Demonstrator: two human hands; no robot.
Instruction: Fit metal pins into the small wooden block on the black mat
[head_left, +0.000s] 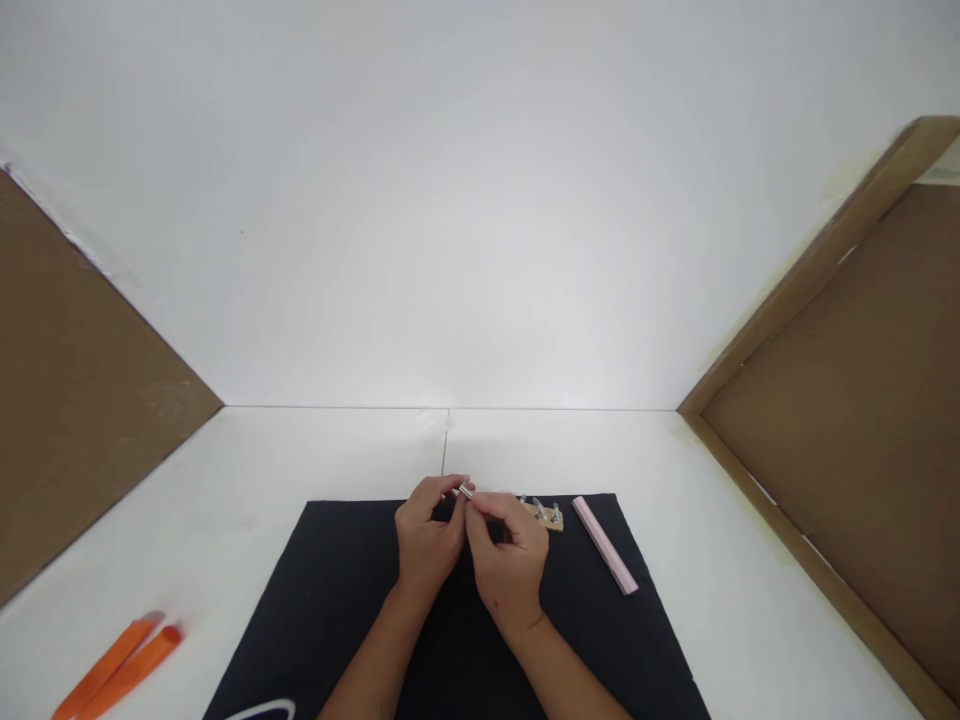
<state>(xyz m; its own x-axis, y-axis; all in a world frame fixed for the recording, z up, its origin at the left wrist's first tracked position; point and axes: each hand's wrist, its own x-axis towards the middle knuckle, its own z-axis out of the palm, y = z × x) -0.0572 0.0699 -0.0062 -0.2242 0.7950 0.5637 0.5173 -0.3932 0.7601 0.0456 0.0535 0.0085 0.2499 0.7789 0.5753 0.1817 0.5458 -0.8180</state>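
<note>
Both hands at the far edge of the black mat (345,580), about mid-width, working one small silvery piece (466,491) between them. Left hand (431,530): thumb and index curled in, pinching the piece from the left; grip partly hidden by the fingers. Right hand (510,555): thumb and index pressed together on the piece's near end, other fingers folded. Fingertips of both hands nearly meet at the piece. Exact shape of it: too small to tell. Just right of the right hand, near the mat's far edge: a light tan block (554,520) carrying small clear pieces (538,507) that stick up at a tilt; its left part is behind the hand. Further right, a pink bar (604,545) lies flat near the mat's far right corner, slanted roughly along the right edge, apart from the block. A white curved item (262,709) sits low by the mat's left edge, cut off by the frame. On the white counter (232,500), left of the mat and well apart from it, lies an orange two-pronged item (120,668), slightly blurred, also cut off. White back panel (450,220) rises from the counter's far edge; brown side panels (82,380) stand along its left and right edges.
</note>
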